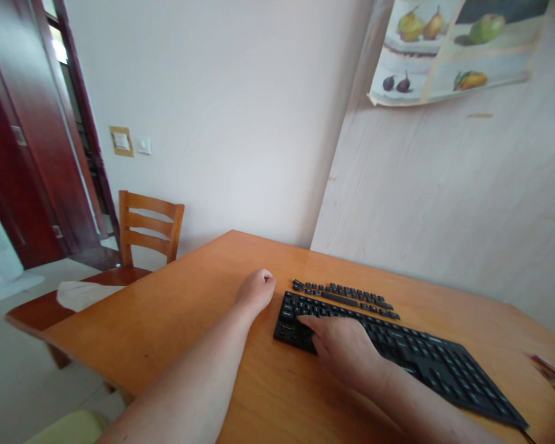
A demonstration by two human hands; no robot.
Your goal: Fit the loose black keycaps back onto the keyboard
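Note:
A black keyboard (437,364) lies slantwise on the wooden table. My right hand (346,345) reaches over its left end, index finger stretched out with the tip touching the keys there; its other fingers are mostly hidden. Near that finger, along the near left edge, some spots show bare sockets without keycaps. Just left of the keyboard, my left hand (256,291) rests closed in a fist on the table. Whatever it may hold is hidden. Behind the keyboard, loose black keycaps (357,292) lie in rows, with a long space bar (340,300) among them.
The wooden table (185,296) meets the wall at the back. A wooden chair (150,225) with a white cloth (86,295) on its seat stands to the left. At the right edge lies a dark reddish object (552,373), blurred. A fruit poster (453,49) hangs above.

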